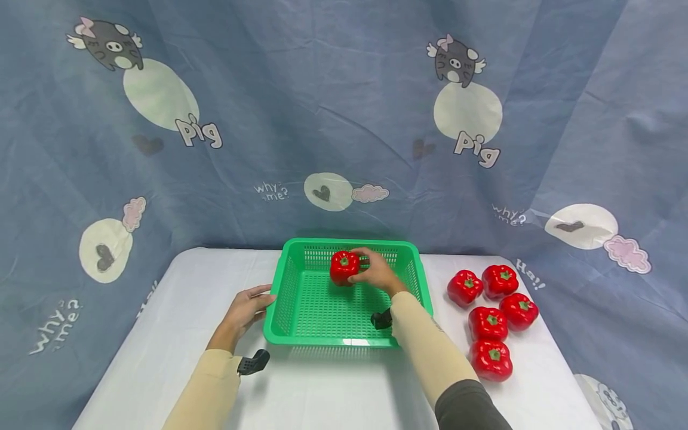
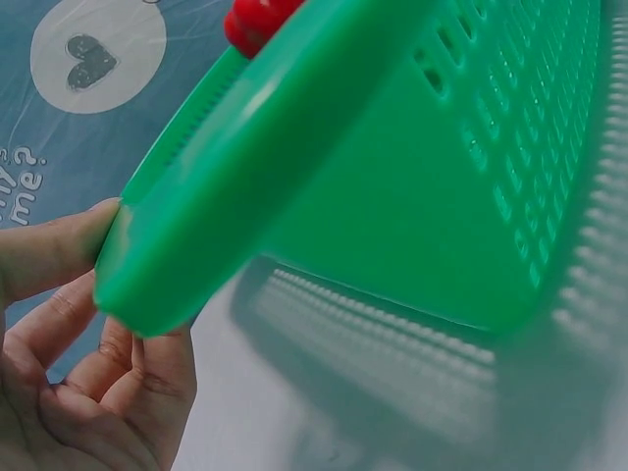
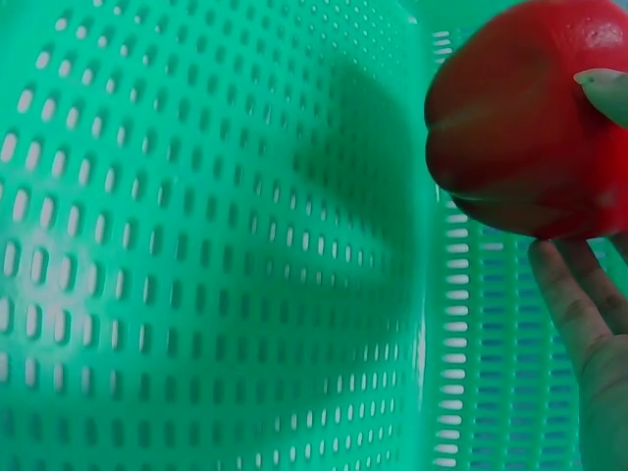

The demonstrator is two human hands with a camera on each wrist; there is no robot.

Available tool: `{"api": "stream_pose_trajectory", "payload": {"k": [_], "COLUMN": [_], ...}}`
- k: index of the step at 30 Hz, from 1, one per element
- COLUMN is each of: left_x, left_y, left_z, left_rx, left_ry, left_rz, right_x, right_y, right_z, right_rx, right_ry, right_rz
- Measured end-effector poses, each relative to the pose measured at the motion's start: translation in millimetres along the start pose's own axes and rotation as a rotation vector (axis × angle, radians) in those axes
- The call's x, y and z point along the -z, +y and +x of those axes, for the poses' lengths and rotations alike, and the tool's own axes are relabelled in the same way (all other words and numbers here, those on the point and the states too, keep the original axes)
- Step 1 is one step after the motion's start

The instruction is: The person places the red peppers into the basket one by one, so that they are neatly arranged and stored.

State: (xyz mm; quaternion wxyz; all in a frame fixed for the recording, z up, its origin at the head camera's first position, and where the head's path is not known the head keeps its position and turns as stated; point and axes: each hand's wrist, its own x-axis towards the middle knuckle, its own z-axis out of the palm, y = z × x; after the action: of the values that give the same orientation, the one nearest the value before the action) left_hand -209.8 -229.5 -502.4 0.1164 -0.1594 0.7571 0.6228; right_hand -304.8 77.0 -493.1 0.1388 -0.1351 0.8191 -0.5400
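By the tabletop's far edge, right hand is pinching a red pepper in the green basket, near its back rim. Pepper's just left of that palm; left hand, gripping the basket's left edge, is farther off.

- A wrinkled blue cloth hangs behind a white table and shows on both its sides.
- Its print has grey winged pigs, pale ovals, dark hearts, pink clouds and white words.
- Soft, blurry shadows fall on the table.
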Motion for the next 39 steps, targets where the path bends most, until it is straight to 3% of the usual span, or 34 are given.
{"api": "stream_pose_trajectory", "payload": {"k": [16,34,39], "left_x": [-6.3,0.2,2.7], "left_y": [0.1,-0.2,1.2], "left_z": [4.4,-0.1,-1.9], "left_rx": [0.007,0.002,-0.003], "left_ry": [-0.003,0.016,-0.007], "left_rz": [-0.027,-0.015,-0.019], "right_x": [-21.8,-60.0,-71.3], "right_y": [-9.7,-12.4,-11.6], "right_z": [7.0,22.0,25.5], "right_rx": [-0.006,-0.016,-0.029], "right_ry": [0.032,0.038,0.049], "right_rz": [-0.038,-0.011,-0.007]}}
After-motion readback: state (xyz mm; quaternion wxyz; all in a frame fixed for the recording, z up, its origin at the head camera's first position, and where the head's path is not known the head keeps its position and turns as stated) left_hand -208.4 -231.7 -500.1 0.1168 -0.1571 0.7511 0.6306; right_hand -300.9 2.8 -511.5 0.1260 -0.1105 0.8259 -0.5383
